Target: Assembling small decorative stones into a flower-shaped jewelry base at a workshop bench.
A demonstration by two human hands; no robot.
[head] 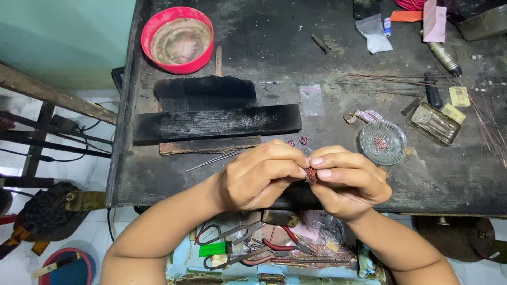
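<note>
My left hand point(259, 177) and my right hand point(348, 182) meet above the front edge of a dark worn workbench point(369, 68). Between their fingertips they pinch one small round reddish beaded piece point(311, 174). Two more small reddish beaded pieces point(297, 141) lie on the bench just behind my hands. A clear glass dish point(383, 141) with several reddish bits stands to the right of my hands.
Charred black wooden blocks point(216, 122) lie at left, a red bowl point(179, 39) at the back left. A glass tray point(434, 123), thin wires point(491, 126), small plastic bags point(311, 100) and a silver jewellery piece point(364, 116) sit at right. Scissors and pliers point(248, 245) fill an open drawer below.
</note>
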